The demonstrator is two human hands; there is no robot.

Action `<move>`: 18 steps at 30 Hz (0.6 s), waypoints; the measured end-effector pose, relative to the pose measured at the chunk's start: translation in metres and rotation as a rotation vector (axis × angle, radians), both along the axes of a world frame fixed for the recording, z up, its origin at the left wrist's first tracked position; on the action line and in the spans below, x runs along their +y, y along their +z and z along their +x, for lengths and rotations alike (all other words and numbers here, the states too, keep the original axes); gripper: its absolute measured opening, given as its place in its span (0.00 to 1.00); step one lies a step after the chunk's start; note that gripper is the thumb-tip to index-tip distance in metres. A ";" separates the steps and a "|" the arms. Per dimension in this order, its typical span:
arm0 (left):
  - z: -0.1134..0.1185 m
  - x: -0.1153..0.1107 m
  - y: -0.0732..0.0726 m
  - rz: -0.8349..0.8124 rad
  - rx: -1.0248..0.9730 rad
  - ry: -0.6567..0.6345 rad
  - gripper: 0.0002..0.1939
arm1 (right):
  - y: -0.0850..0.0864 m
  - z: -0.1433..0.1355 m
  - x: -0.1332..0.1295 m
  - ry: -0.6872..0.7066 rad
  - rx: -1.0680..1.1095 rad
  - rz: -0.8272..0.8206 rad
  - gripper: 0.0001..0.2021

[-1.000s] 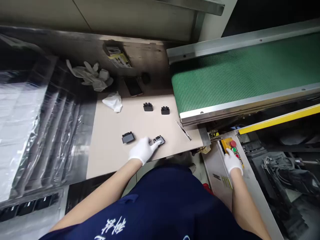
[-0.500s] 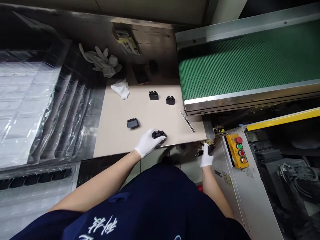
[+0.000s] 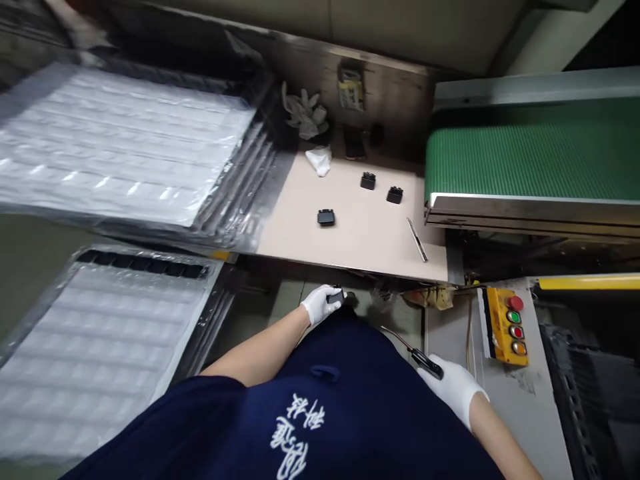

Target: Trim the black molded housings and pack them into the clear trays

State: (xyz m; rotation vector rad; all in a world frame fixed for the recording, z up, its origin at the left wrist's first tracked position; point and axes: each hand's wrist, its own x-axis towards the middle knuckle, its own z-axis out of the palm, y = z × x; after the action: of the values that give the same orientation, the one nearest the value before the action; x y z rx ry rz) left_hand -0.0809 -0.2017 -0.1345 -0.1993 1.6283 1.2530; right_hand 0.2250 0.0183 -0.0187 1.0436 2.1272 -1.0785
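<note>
My left hand (image 3: 320, 304), in a white glove, is closed around a small black plastic part (image 3: 336, 297) just off the table's front edge. Lower and to the right, my gloved right hand (image 3: 453, 383) grips a black air blow gun (image 3: 426, 362) whose thin bent nozzle points up and left, towards the part. Three similar black parts lie apart on the table: one (image 3: 326, 218) at the left, one (image 3: 368, 181) farther back and one (image 3: 395, 195) to its right. A slim utility knife (image 3: 417, 240) rests near the table's right side.
Wrapped trays (image 3: 125, 147) are stacked at the left, with another tray stack (image 3: 125, 333) below. A green conveyor (image 3: 530, 153) borders the table (image 3: 295, 233) at the right. A yellow button box (image 3: 507, 327) sits below it. Gloves (image 3: 306, 115), a white cloth (image 3: 320, 160) and a phone (image 3: 354, 143) lie at the back.
My left hand has drawn the part off the table towards my body. My right hand has brought the air blow gun lower and nearer. The view has swung left.
</note>
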 end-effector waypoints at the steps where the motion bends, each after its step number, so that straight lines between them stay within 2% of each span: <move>1: -0.003 -0.005 -0.007 -0.024 0.007 0.036 0.17 | 0.003 -0.006 0.000 0.040 -0.017 0.005 0.09; 5: -0.013 -0.028 -0.027 -0.126 0.065 0.123 0.19 | 0.013 -0.034 0.000 0.211 -0.095 0.017 0.13; 9: -0.012 -0.045 -0.035 -0.177 0.165 0.121 0.19 | 0.013 -0.064 0.007 0.337 -0.181 0.126 0.13; 13: -0.004 -0.057 -0.038 -0.240 0.330 -0.002 0.19 | 0.009 -0.082 0.012 0.415 -0.133 0.068 0.12; 18: 0.002 -0.076 -0.040 -0.310 0.538 -0.266 0.19 | -0.002 -0.099 0.009 0.464 -0.113 0.047 0.15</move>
State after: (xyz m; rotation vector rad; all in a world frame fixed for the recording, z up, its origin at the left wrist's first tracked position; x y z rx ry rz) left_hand -0.0786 -0.2777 -0.1745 0.1801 2.2273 0.8859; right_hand 0.1260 0.0271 -0.0206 0.5678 2.1613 -0.7305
